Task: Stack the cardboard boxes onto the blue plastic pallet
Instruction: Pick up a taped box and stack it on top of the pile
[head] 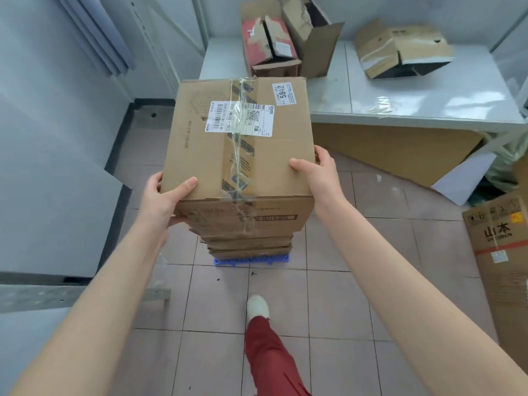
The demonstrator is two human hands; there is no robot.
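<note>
Left hand point(164, 195) grips the near-left corner of the top cardboard box point(228, 155), thumb on its top face. Right hand point(317, 170) clasps its right edge. Between the hands and below them, stacked boxes point(248, 241) sit on the blue pallet point(251, 260).

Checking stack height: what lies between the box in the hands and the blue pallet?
In the head view, other cardboard boxes lie stacked between the held box and the blue pallet; their number is unclear.
</note>
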